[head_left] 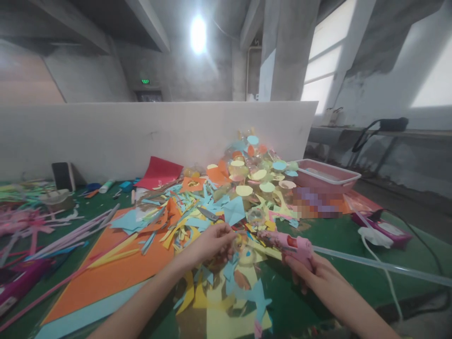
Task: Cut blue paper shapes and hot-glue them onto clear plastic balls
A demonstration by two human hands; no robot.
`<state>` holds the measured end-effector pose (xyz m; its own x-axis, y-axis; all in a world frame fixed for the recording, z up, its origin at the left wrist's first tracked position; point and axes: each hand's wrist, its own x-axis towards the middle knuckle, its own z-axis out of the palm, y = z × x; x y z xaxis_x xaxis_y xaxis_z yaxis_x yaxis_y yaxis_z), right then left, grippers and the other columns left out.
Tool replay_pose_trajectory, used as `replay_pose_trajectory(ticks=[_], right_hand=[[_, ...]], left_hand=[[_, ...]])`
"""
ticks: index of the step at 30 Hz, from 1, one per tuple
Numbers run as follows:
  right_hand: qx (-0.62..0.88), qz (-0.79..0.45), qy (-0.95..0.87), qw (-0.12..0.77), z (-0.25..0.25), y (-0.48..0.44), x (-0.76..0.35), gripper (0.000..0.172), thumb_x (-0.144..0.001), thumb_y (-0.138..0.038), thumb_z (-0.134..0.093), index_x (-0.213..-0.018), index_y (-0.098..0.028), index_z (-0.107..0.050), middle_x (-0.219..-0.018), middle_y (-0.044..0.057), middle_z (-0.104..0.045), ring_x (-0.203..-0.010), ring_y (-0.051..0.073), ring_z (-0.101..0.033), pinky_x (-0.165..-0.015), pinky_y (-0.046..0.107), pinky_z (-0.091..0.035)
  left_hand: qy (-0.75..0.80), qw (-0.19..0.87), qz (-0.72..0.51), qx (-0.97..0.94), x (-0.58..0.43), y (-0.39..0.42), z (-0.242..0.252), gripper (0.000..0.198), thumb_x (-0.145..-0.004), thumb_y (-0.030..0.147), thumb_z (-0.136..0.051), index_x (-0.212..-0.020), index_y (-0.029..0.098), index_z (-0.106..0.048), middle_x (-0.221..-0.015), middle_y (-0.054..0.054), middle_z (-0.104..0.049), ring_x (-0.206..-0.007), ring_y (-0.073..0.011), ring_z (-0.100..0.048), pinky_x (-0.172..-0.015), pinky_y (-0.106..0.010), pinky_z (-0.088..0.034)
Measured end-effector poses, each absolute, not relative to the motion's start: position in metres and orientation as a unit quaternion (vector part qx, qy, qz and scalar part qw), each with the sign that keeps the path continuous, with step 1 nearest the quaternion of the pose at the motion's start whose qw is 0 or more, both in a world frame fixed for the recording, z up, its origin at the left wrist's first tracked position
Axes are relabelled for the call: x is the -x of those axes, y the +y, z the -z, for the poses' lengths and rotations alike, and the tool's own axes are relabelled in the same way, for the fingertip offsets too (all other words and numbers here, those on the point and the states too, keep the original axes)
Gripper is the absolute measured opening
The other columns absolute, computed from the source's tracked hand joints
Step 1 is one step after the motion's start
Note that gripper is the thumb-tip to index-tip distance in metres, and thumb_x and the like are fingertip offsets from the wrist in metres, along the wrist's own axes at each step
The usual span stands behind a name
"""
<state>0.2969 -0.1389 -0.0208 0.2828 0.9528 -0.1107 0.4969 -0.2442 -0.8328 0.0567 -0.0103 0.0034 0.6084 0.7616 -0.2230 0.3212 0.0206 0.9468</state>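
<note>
My right hand (307, 270) is wrapped round a pink hot glue gun (300, 247), with a long clear glue stick (374, 267) sticking out of its back. The gun's nozzle points left, toward my left hand (219, 242). The fingers of that hand are closed in a pinch beside a small, clear, yellowish piece (240, 242); its kind and the exact grip are unclear. Scissors (210, 215) lie just beyond my left hand among paper scraps. Under both hands are yellow paper cut-offs (221, 318) and blue strips.
Behind the hands rises a heap of clear rounded pieces with paper discs (243, 190). A pink plastic basin (326, 176) stands at the right, near a purple box (391, 230) and cables. Orange paper (106, 275) and pink straws (77, 235) lie left. A white partition (106, 136) closes the back.
</note>
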Motion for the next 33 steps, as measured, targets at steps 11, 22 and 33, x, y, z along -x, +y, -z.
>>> replay_pose_trajectory(ticks=[11,22,33], right_hand=[[0.690,-0.365,-0.499,0.375,0.0189,-0.1401,-0.2898,0.043,-0.072,-0.065,-0.049,-0.066,-0.023,-0.047,-0.048,-0.005,-0.039,-0.045,0.013,-0.040,-0.044,0.025,-0.037],[0.694,-0.357,-0.501,0.374,0.0159,-0.1389,-0.2879,0.041,-0.071,-0.064,-0.047,-0.066,-0.023,-0.048,-0.045,-0.005,-0.037,-0.044,0.013,-0.038,-0.043,0.026,-0.034],[0.686,-0.360,-0.505,0.380,0.0199,-0.1391,-0.2892,0.041,-0.075,-0.062,-0.048,-0.061,-0.023,-0.045,-0.045,-0.005,-0.036,-0.044,0.013,-0.037,-0.042,0.024,-0.033]], left_hand=[[0.398,0.600,-0.189,-0.668,-0.0568,-0.0088,-0.0014,0.052,-0.072,0.069,-0.061,-0.081,0.020,-0.046,-0.058,0.002,-0.062,-0.051,-0.0124,-0.060,-0.046,-0.021,-0.038],[0.393,0.599,-0.186,-0.672,-0.0566,-0.0099,-0.0031,0.054,-0.070,0.071,-0.061,-0.082,0.020,-0.047,-0.059,0.002,-0.063,-0.051,-0.0121,-0.060,-0.048,-0.022,-0.040],[0.398,0.611,-0.182,-0.660,-0.0568,-0.0064,-0.0002,0.056,-0.067,0.070,-0.064,-0.083,0.019,-0.050,-0.061,0.002,-0.064,-0.051,-0.0111,-0.060,-0.050,-0.023,-0.041]])
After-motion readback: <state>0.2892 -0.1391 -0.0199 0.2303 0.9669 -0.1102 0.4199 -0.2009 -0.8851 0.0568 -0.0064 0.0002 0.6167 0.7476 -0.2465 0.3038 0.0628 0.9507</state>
